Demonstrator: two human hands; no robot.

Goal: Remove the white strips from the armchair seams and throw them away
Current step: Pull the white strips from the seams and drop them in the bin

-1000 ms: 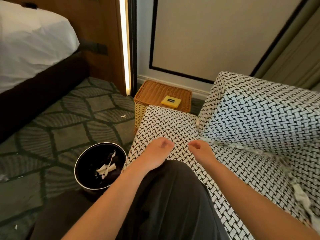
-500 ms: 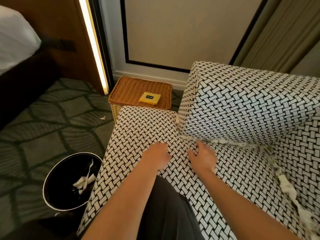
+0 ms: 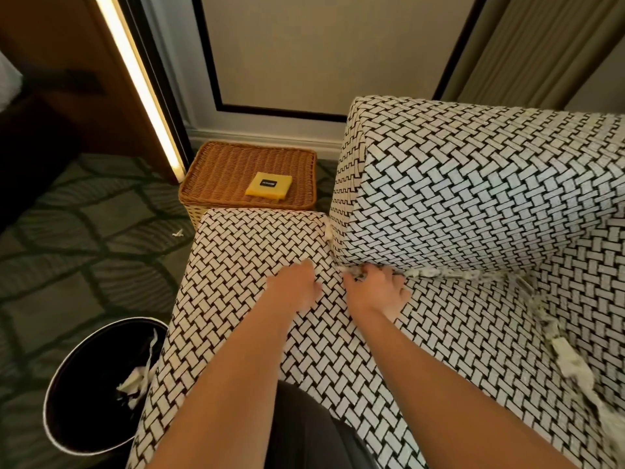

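The armchair point(image 3: 473, 204) has a black-and-white woven cover. White strips point(image 3: 449, 274) lie tucked along the seam under the back cushion. More strips point(image 3: 568, 360) run down the right-hand seam, and a small piece point(image 3: 327, 231) sticks out at the left corner. My right hand point(image 3: 375, 289) is at the left end of the back seam, thumb and fingers pinching the strip end there. My left hand point(image 3: 294, 287) rests on the seat just beside it, fingers loose and slightly blurred. The black bin point(image 3: 67, 418) stands on the floor at the left with strips inside.
A wicker basket point(image 3: 250, 170) with a yellow card point(image 3: 269, 186) on its lid stands behind the seat's front corner. A white scrap point(image 3: 177, 233) lies on the patterned carpet point(image 3: 84, 231). My dark-clothed knee point(image 3: 311, 431) presses on the seat edge.
Both hands moved forward across the seat to the back seam. My right hand went from hovering over the seat to closing its fingers on the strip end. The view swung right, away from the bed.
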